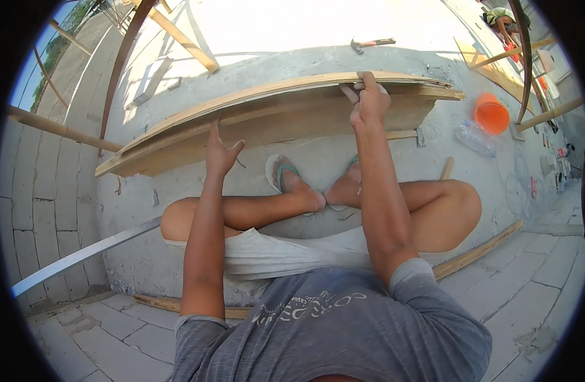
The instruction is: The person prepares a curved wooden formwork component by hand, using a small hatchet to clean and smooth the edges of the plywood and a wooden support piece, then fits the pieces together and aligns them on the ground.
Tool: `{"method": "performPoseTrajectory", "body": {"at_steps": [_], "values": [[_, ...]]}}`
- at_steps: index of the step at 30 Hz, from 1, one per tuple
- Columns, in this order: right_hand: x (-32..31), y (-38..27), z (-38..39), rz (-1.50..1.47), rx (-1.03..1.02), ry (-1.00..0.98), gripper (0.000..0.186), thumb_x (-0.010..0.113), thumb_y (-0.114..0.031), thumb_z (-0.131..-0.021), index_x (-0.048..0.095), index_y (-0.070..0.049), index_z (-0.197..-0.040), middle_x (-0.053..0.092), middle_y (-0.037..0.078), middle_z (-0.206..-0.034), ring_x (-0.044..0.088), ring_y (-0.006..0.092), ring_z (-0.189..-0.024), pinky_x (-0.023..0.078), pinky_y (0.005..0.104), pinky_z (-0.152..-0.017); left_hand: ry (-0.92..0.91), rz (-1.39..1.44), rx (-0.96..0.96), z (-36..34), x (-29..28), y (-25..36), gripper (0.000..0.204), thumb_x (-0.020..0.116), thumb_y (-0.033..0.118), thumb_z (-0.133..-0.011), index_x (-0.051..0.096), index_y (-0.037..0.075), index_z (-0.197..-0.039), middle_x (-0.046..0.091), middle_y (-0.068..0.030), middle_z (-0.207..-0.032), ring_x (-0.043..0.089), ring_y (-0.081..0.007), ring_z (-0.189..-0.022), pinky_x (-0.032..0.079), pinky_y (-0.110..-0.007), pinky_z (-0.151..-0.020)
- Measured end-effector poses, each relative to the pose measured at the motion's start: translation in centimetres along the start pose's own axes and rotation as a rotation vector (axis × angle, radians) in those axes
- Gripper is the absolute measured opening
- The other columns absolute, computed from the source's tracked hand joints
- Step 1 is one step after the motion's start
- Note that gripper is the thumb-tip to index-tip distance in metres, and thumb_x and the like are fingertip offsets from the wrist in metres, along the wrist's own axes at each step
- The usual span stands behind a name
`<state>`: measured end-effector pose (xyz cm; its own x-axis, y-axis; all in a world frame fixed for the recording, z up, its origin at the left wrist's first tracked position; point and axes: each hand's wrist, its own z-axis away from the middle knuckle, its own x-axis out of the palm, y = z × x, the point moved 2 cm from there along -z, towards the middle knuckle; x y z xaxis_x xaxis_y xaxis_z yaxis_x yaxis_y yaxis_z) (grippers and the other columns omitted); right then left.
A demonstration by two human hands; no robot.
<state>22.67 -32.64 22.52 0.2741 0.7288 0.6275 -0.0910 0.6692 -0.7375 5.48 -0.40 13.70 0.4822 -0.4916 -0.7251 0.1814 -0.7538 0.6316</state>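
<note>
A long wooden plank assembly (273,118) lies on edge across the concrete in front of my crossed legs. My left hand (220,151) presses its fingertips against the plank's near face, fingers apart. My right hand (367,99) is closed over the plank's top edge near its right end, gripping a small grey tool or pencil (350,93) that I cannot make out clearly.
A hammer (371,44) lies on the concrete beyond the plank. An orange bucket (491,114) and a clear plastic bottle (474,137) sit to the right. A metal strip (82,254) runs at lower left. Another person (504,22) is at the far top right.
</note>
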Motion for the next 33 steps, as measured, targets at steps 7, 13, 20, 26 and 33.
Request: {"method": "performPoseTrajectory", "body": {"at_steps": [7,13,20,26,33], "values": [[1.3,-9.4,0.8,0.053,-0.338,-0.155,0.016,0.072,-0.007,-0.083,0.060,0.003,-0.083,0.051,0.007,-0.082,0.061,0.0198,-0.076,0.067,0.0428,-0.079,0.030,0.146,-0.009,-1.9,0.7,0.6,0.091,0.082,0.025,-0.078,0.036,0.005,-0.153,0.046,-0.0260,-0.150,0.045,-0.0404,-0.140,0.039,-0.043,-0.113],[-3.3,-11.5,1.4,0.153,-0.433,-0.034,0.018,0.072,-0.007,-0.085,0.056,-0.002,-0.078,0.052,0.006,-0.081,0.061,0.0187,-0.077,0.065,0.0403,-0.077,0.049,0.124,-0.076,-2.1,-0.1,1.8,0.088,0.079,0.028,-0.079,0.036,0.009,-0.154,0.046,-0.0224,-0.152,0.045,-0.0391,-0.140,0.039,-0.042,-0.113],[-10.0,-9.5,1.7,0.137,-0.340,0.110,0.021,0.073,-0.010,-0.084,0.055,-0.002,-0.080,0.053,0.006,-0.081,0.063,0.0184,-0.081,0.064,0.0433,-0.082,0.009,0.609,-0.372,-2.1,-0.6,2.4,0.066,0.068,0.035,-0.089,0.049,0.013,-0.149,0.050,-0.0188,-0.150,0.051,-0.0326,-0.136,0.041,-0.038,-0.110],[-10.1,-8.4,1.9,0.145,-0.114,0.083,0.029,0.063,-0.009,-0.083,0.055,0.004,-0.108,0.059,0.014,-0.104,0.065,0.0290,-0.099,0.058,0.0526,-0.096,0.105,0.352,-0.262,-2.8,0.0,1.6,0.055,0.063,0.040,-0.095,0.055,0.017,-0.145,0.059,-0.0163,-0.140,0.057,-0.0267,-0.125,0.046,-0.036,-0.102],[-13.3,-6.2,0.1,-0.035,-0.038,-0.065,0.052,0.054,-0.001,-0.079,0.048,0.003,-0.130,0.056,0.017,-0.128,0.056,0.0359,-0.121,0.052,0.0545,-0.099,0.211,0.421,-0.286,-3.8,0.2,1.2,0.045,0.066,0.038,-0.093,0.069,0.010,-0.127,0.067,-0.0169,-0.128,0.062,-0.0319,-0.121,0.046,-0.038,-0.103]]}}
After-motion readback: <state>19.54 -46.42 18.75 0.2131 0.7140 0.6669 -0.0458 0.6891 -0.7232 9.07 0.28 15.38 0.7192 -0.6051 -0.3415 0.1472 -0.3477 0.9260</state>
